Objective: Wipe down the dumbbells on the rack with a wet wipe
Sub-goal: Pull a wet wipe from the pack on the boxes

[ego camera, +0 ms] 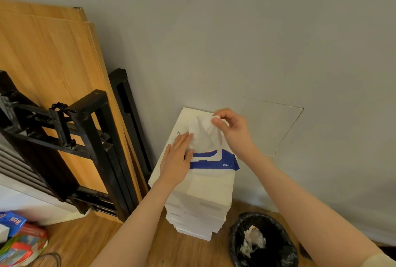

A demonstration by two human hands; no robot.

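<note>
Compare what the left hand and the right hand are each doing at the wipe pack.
The left hand lies flat with straight fingers, pressing the wipe pack down; the right hand is raised above it, fingertips pinching the wet wipe. The left hand holds nothing, while the right hand draws the wipe up out of the pack. Both are bare and work over the same pack, atop the stack of white boxes.

A wooden floor (90, 243) is carrying a stack of white boxes (199, 213) at centre, a black-lined bin (262, 243) sitting at four o'clock, and colourful packets (21, 243) lying at eight o'clock. A pack of wipes (216, 162) is lying on the stack.
</note>
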